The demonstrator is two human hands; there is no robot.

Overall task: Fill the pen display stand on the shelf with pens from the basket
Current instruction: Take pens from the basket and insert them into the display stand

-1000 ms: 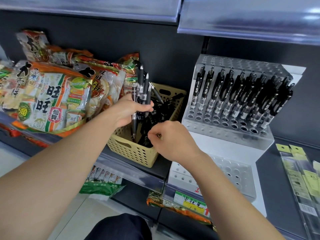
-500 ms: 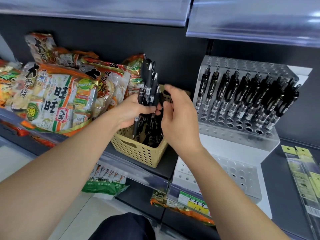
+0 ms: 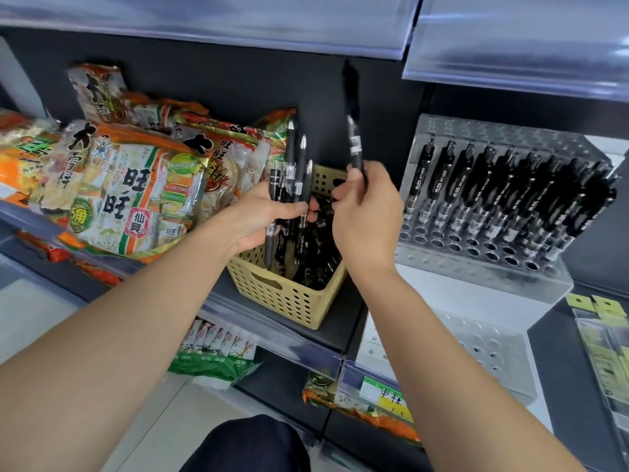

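A yellow perforated basket [image 3: 289, 298] on the shelf holds a heap of black pens. My left hand [image 3: 258, 216] grips a bunch of several black pens [image 3: 294, 165] upright over the basket. My right hand [image 3: 367, 212] pinches one black pen [image 3: 354, 137] by its lower end; the pen stands almost upright above the basket. To the right stands the clear acrylic pen display stand [image 3: 483, 270]. Its back rows hold several black pens [image 3: 510, 195], and its front rows of holes are open.
Orange snack bags [image 3: 129, 185] lie stacked left of the basket. A second clear holed stand [image 3: 483, 352] sits lower in front. Yellow-topped packets [image 3: 606, 321] hang at the far right. Shelf rails [image 3: 510, 49] run overhead. More packets [image 3: 218, 349] sit on the shelf below.
My right hand came up out of the basket, met the bunch in my left hand and now lifts a single pen high. My left hand keeps its bunch.
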